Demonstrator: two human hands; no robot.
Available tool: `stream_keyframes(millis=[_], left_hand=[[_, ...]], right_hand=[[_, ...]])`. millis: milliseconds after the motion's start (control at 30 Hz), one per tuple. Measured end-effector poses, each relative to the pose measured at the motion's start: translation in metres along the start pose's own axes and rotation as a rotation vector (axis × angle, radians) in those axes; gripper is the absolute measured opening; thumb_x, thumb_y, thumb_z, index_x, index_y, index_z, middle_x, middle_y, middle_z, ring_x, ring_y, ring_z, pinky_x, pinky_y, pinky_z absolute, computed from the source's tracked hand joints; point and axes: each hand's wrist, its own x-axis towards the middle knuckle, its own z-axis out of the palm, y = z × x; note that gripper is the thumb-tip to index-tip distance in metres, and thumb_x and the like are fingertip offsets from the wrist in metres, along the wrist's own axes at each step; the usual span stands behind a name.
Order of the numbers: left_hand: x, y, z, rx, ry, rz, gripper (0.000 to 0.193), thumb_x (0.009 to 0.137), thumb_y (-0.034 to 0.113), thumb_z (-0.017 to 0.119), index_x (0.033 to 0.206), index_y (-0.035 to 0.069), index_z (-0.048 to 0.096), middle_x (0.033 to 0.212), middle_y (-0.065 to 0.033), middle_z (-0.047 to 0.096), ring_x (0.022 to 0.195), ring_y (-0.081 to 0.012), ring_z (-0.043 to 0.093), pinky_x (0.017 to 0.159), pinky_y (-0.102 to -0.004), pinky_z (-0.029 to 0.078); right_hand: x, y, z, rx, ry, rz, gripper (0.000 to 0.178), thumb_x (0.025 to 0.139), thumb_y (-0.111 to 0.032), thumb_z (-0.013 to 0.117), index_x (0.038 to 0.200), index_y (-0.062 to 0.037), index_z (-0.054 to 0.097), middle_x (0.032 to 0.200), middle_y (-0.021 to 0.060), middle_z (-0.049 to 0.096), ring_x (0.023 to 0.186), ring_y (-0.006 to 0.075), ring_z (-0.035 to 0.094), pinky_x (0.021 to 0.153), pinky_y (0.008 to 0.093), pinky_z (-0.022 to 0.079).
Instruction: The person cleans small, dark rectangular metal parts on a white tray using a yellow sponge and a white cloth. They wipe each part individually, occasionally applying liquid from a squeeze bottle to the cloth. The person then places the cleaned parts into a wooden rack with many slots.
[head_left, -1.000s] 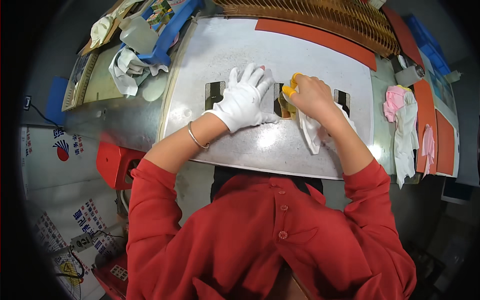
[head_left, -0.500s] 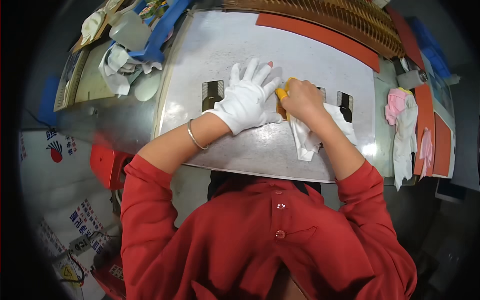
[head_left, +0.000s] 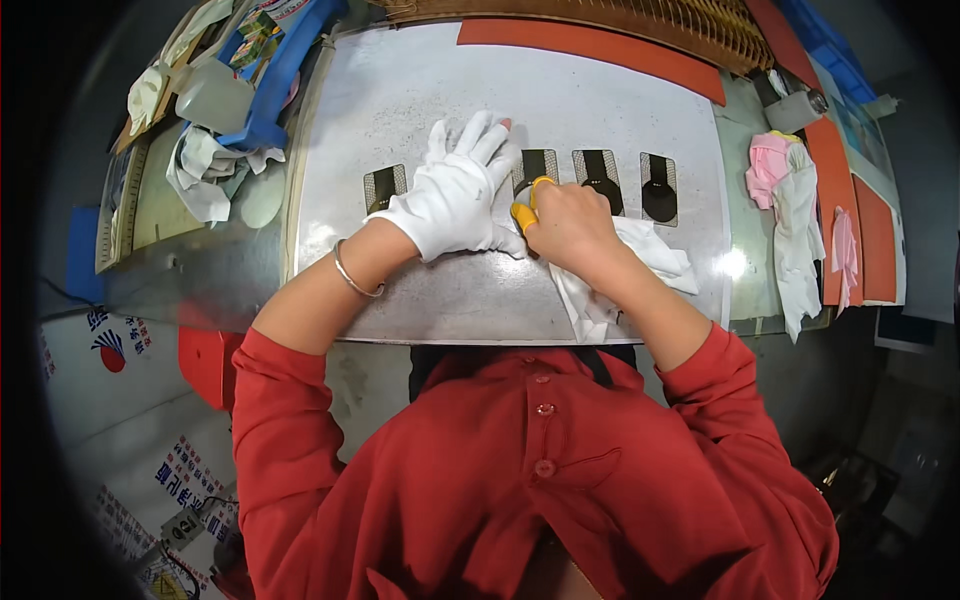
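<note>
My left hand, in a white glove with one bare fingertip, lies flat on the worktable, fingers spread. Beside it, my bare right hand is curled, with yellow finger cots on two digits. Bunched under its palm and wrist is a white cloth. Its covered fingertips touch the near end of a thin rectangular plate with a dark keyhole-like shape. Matching plates lie right of it: a partly covered plate and a fully visible plate. Another plate sits partly under my left hand.
An orange-red strip and a slotted brown rack run along the far edge. Far left stand a blue tray, a translucent container and crumpled white cloths. At right hang pink and white gloves near a bottle.
The whole view has shifted slightly. My right hand has drawn nearer to me across the table, uncovering more of the plates. My left hand stays flat in about the same place.
</note>
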Motion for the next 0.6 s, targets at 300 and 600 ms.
stream_keyframes(millis=[300,600], left_hand=[[0.004,-0.004,-0.013,-0.035,-0.159,0.021,0.105,0.047,0.060,0.073,0.126,0.000,0.040,0.134,-0.0203,0.031,0.130,-0.0350,0.020,0.103,-0.0547,0.018],[-0.030,-0.036,-0.023,-0.106,-0.003,-0.129,0.099,0.054,0.054,0.074,0.130,0.003,0.035,0.136,-0.0216,0.031,0.130,-0.0364,0.021,0.105,-0.0489,0.017]], right_hand=[[-0.026,-0.004,0.004,-0.015,-0.012,-0.005,0.023,0.073,-0.020,0.060,0.073,0.0030,0.057,0.063,0.0225,0.059,0.062,0.0383,0.059,0.059,0.0461,0.046],[-0.030,-0.021,-0.031,-0.093,-0.106,-0.086,0.024,0.075,-0.022,0.059,0.078,0.0015,0.059,0.070,0.0220,0.061,0.069,0.0360,0.061,0.063,0.0445,0.047]])
